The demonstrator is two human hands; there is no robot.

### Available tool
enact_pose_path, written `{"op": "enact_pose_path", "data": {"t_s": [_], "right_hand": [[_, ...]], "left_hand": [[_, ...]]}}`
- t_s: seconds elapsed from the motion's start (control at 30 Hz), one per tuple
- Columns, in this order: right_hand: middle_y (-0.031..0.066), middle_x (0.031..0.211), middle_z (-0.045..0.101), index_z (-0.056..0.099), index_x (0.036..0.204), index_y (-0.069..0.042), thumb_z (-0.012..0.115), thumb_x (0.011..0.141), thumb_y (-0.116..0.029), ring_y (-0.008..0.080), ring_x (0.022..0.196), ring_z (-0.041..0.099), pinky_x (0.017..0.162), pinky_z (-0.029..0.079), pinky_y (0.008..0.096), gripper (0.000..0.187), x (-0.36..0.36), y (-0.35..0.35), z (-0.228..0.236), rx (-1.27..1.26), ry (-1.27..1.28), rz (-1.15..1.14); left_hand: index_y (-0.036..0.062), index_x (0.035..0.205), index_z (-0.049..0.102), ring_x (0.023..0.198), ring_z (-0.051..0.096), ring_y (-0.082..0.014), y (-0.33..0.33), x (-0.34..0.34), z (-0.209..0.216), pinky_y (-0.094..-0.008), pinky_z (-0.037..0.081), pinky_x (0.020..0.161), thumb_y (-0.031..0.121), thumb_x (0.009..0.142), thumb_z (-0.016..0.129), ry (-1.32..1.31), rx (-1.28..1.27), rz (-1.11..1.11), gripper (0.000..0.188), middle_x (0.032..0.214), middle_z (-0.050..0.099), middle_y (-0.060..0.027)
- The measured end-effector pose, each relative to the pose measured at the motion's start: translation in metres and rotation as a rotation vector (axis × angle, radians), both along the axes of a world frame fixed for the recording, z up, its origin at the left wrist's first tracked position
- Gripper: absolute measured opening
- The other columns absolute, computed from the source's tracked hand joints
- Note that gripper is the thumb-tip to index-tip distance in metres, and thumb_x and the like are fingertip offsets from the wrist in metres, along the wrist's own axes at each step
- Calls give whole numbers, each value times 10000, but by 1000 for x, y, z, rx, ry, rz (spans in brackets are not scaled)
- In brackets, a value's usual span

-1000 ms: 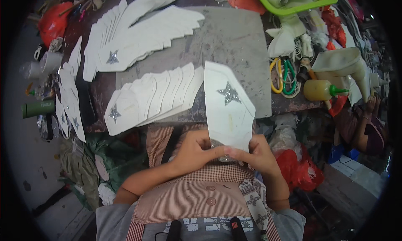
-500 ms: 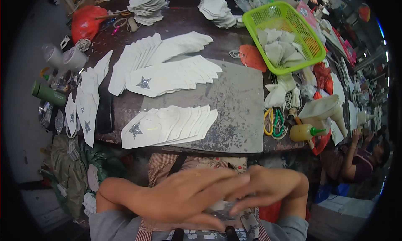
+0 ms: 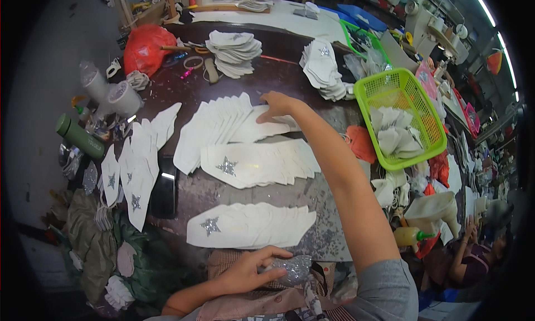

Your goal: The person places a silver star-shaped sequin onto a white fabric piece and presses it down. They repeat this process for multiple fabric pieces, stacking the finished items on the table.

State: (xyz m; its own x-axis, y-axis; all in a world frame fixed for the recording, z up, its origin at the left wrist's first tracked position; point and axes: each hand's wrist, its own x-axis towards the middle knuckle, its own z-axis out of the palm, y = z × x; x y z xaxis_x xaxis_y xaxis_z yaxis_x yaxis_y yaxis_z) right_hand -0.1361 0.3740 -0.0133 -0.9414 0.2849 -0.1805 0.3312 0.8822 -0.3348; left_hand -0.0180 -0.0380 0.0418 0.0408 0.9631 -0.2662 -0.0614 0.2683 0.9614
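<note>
Left hand (image 3: 245,273) at the lap, grip pinching a glittery silver piece (image 3: 290,269), fanned row of white cutouts (image 3: 251,226) on the counter (image 3: 290,75) just beyond, right hand (image 3: 277,105) reaching far, spread fingertips pressing a white cutout (image 3: 253,130), green basket (image 3: 401,117) to its right.

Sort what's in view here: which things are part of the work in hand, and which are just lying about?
In hand:
- right hand on the far fan of white cut pieces
- left hand gripping a small silver glitter piece
- fanned rows of white pieces with silver stars

Lying about:
- green plastic basket
- red plastic bag
- dark green bottle
- yellow squeeze bottle
</note>
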Motion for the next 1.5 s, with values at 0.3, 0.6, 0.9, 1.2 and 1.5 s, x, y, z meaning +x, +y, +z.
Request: {"op": "enact_pose_path", "data": {"t_s": [0.3, 0.6, 0.9, 1.2, 1.5], "right_hand": [[143, 783, 681, 683, 883, 49, 833, 605, -349, 237, 699, 657, 605, 498, 353, 508, 53, -22, 109, -210, -205, -182], [131, 870, 660, 639, 1000, 84, 795, 702, -242, 193, 765, 617, 703, 488, 321, 468, 350, -112, 57, -408, 307, -959], [176, 921, 526, 521, 1198, 68, 791, 701, -273, 323, 865, 502, 777, 413, 396, 660, 369, -188, -16, 268, 420, -964], [215, 1017, 528, 539, 1146, 71, 775, 699, -191, 376, 967, 500, 845, 411, 431, 569, 362, -181, 12, 280, 371, -915], [223, 996, 538, 558, 1065, 58, 805, 633, -179, 386, 955, 516, 834, 424, 428, 551, 370, -160, -7, 7, 422, -990]], "left_hand": [[10, 944, 628, 683, 569, -37, 0, -16, -13, -206, 443, 622, 159, 864, 676, -107, 0, -73, 177, 778, 672, -42], [6, 921, 661, 811, 626, -143, 24, 10, -18, -273, 479, 720, 81, 830, 683, -177, 316, -243, 120, 899, 676, -82], [28, 940, 668, 766, 637, -194, 14, 50, -1, -285, 485, 695, 157, 840, 679, 47, 331, -289, 164, 884, 675, -91], [-6, 928, 670, 784, 650, -174, -9, 53, -2, -269, 488, 706, 115, 823, 694, 73, 258, -131, 162, 869, 684, -97], [2, 937, 669, 783, 642, -142, -8, 49, -2, -258, 480, 698, 129, 836, 685, 63, 262, -149, 164, 863, 684, -89]]}}
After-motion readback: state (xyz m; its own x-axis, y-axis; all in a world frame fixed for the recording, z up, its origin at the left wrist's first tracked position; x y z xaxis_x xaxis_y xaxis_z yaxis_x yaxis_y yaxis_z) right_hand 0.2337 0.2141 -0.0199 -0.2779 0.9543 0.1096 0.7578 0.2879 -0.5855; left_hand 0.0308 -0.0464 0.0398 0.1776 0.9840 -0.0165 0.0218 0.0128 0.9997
